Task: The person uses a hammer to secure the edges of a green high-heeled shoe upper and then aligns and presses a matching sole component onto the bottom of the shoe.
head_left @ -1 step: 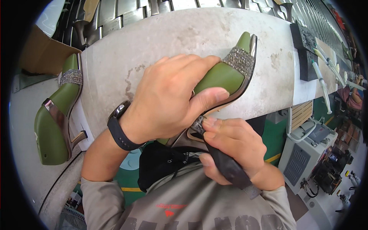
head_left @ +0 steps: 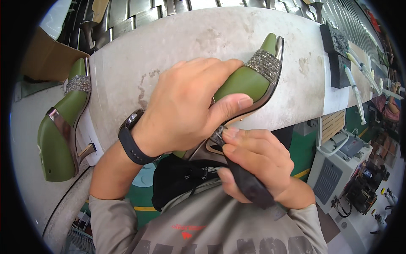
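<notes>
A green shoe last (head_left: pixel 244 86) carries a high-heeled sandal with a glittering toe strap (head_left: pixel 264 67) and a dark metallic sole edge. My left hand (head_left: pixel 186 103) is wrapped over its middle, gripping it at the near edge of the worktable. In my right hand (head_left: pixel 258 158) is a hand tool with a thick black handle (head_left: pixel 249 180). Its grey tip, pinched between thumb and fingers, meets the sandal's underside close to the heel. My fingers and the heel part hide the exact contact. On the left lies a second green last (head_left: pixel 59 146) wearing a matching sandal.
The pale, stained worktable (head_left: pixel 296 63) curves around me. Metal conveyor slats (head_left: pixel 127 19) run along its far side. A cardboard box (head_left: pixel 50 57) stands at far left. Black blocks (head_left: pixel 336 57) and a syringe (head_left: pixel 354 91) are at right, above a grey machine (head_left: pixel 334 169).
The shoe and both hands have shifted very slightly in the view. My grips on the shoe and on the tool look the same.
</notes>
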Available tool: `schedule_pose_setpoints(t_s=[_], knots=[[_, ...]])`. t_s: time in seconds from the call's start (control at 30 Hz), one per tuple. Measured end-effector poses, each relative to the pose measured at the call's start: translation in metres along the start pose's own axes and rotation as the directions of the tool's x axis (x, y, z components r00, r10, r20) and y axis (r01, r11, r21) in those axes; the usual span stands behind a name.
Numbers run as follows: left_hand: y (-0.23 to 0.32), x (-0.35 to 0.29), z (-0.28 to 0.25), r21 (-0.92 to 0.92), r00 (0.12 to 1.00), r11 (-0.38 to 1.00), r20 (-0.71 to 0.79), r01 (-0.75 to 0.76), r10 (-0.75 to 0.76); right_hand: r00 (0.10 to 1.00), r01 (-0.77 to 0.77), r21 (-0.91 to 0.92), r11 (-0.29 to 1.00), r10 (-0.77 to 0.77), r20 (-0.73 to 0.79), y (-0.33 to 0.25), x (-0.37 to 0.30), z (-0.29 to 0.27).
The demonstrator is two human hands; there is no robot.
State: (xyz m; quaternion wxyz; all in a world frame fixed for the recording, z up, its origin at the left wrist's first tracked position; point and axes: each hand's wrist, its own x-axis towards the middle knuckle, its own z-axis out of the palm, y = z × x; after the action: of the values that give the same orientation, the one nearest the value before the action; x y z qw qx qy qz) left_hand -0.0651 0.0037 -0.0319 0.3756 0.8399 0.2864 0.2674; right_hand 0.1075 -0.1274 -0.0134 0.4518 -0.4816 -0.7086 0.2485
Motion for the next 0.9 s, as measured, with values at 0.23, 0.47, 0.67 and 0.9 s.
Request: schedule_pose_setpoints(t_s=[0.23, 0.47, 0.67, 0.9], knots=[[0.0, -0.003, -0.003, -0.046, 0.996, 0.995, 0.015, 0.085, -0.085, 0.999, 0.035, -0.007, 0.999, -0.036, -0.041, 0.003, -0.003, 0.001], [-0.001, -0.002, -0.004, -0.052, 0.999, 0.998, 0.029, 0.046, -0.045, 0.989, 0.021, -0.171, 0.985, -0.046, -0.143, 0.002, -0.016, 0.005], [0.002, -0.001, -0.001, -0.033, 1.0, 0.999, -0.004, -0.002, 0.002, 0.998, 0.034, -0.401, 0.915, -0.008, 0.065, -0.028, 0.025, -0.013], [0.004, -0.001, -0.007, -0.043, 0.997, 0.997, 0.038, 0.07, -0.069, 0.997, 0.06, -0.217, 0.974, -0.069, -0.034, -0.006, -0.006, -0.018]])
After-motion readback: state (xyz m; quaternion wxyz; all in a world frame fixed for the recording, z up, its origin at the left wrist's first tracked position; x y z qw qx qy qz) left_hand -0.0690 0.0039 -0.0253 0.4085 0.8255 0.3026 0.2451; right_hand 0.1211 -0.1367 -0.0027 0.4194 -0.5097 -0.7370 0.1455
